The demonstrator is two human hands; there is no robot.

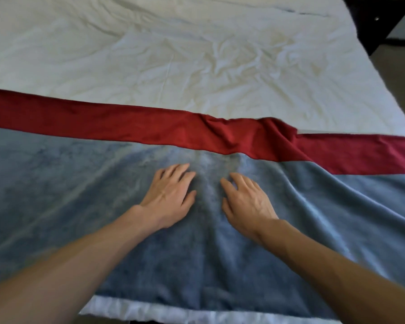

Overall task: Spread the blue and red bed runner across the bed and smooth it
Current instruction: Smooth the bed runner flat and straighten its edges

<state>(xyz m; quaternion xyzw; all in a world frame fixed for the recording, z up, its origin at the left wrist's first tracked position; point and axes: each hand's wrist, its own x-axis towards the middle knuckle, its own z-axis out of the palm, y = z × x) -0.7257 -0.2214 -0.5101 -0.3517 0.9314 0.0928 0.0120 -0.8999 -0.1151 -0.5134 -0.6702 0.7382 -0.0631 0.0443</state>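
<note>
the bed runner (80,183) lies across the near end of the bed (150,54), blue plush nearest, red band rucked right of centre. left hand (168,195) and right hand (248,202) press flat, fingers released, side by side mid-runner, apparently placed to sweep wrinkles outward.

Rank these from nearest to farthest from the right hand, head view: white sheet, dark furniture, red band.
1. red band, just ahead of the right hand.
2. white sheet, beyond the band.
3. dark furniture, far upper-right corner.

no readable text, view somewhat blurred
</note>
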